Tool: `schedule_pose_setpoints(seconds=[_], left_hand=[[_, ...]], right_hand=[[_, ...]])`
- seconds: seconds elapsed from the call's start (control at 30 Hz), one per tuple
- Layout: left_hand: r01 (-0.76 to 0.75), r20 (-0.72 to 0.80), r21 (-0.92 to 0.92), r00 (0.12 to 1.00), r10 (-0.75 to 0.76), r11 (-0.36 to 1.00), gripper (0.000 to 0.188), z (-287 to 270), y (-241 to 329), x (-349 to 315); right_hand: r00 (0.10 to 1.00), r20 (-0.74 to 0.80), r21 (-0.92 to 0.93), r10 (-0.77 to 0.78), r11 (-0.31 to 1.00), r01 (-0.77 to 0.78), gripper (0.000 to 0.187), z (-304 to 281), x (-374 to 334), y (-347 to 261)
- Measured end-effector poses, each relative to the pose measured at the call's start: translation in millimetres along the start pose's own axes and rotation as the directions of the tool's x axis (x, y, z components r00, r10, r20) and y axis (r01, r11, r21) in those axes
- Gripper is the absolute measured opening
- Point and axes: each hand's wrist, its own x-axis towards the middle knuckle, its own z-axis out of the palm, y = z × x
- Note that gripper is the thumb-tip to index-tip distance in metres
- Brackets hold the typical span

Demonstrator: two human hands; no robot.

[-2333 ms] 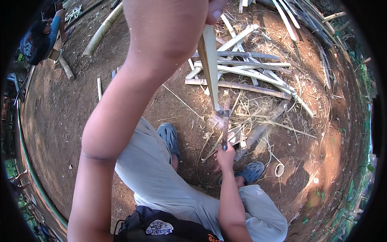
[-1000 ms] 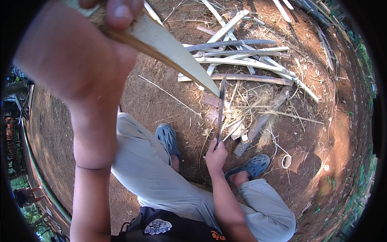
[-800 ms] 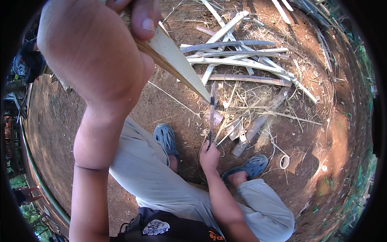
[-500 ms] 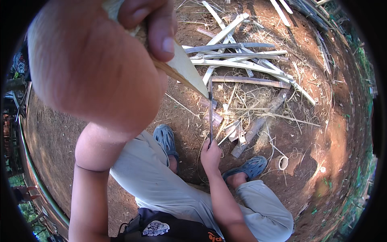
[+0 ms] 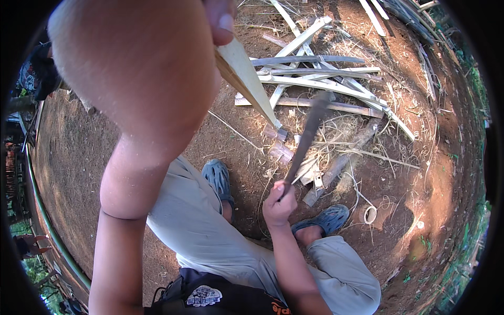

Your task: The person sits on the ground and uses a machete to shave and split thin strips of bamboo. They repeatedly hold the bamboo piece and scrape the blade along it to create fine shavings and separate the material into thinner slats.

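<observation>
one bare left hand (image 5: 131,73), which i watch from afar with its fingers mostly hidden, holds a long, pale, tapering bamboo strip (image 5: 249,76) slanting down toward brown bare earth (image 5: 79,168), while the bare right hand (image 5: 278,206) has its fingers curled around a long, dark, motion-blurred knife (image 5: 307,134) apart from the strip.
</observation>
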Motion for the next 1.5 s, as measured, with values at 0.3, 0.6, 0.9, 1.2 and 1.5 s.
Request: schedule_pose_setpoints(seconds=[0.3, 0.6, 0.9, 1.2, 1.5], left_hand=[[0.058, -0.008, -0.006, 0.998, -0.058, 0.998, 0.045, 14, 4, 7], [0.083, 0.022, 0.006, 0.996, -0.083, 0.997, 0.045, 16, 10, 12], [0.109, 0.014, 0.078, 0.994, -0.110, 0.991, 0.045, 37, 15, 2], [0.071, 0.107, -0.104, 0.992, -0.059, 0.992, 0.044, 10, 26, 1], [0.073, 0.114, -0.129, 0.992, -0.058, 0.989, 0.042, 2, 27, 2]], right_hand=[[0.933, 0.200, -0.250, 0.301, 0.936, -0.248, 0.036, 11, -7, 44], [0.998, -0.057, 0.185, -0.028, 0.982, 0.038, 0.027, -30, 21, -24], [0.918, 0.188, -0.300, 0.348, 0.911, -0.284, 0.046, 9, 13, 57], [0.950, 0.135, -0.253, 0.283, 0.937, -0.243, 0.041, 10, -2, 32], [0.952, 0.179, -0.229, 0.249, 0.952, -0.206, 0.034, 20, 2, 38]])
